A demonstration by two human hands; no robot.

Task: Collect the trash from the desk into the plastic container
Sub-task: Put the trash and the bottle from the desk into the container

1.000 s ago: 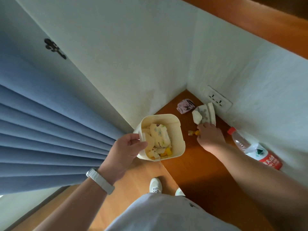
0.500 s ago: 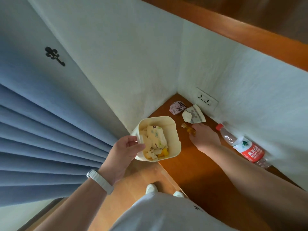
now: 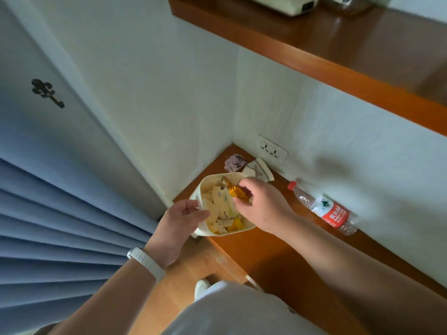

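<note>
The right hand point(image 3: 260, 201) pinches a gold wrapper point(image 3: 238, 191) between thumb and curled fingers, directly above the open container point(image 3: 200, 232), so the step in hand appears to be the drop. It would be done best by lowering the wrapper close to the pile before the fingers part, since the container looks fairly full and a light wrapper could slide off the heap or flutter over the rim. The container should be kept level and steady meanwhile. The left hand point(image 3: 179, 221) grips the container's near rim, thumb over the edge, holding it at the desk's point(image 3: 278, 250) left corner. The right forearm reaches in from the lower right, wrist bent down over the opening. A purple wrapper point(image 3: 234, 163), torn paper point(image 3: 260, 171) and a bottle point(image 3: 324, 209) lie on the desk beyond.
</note>
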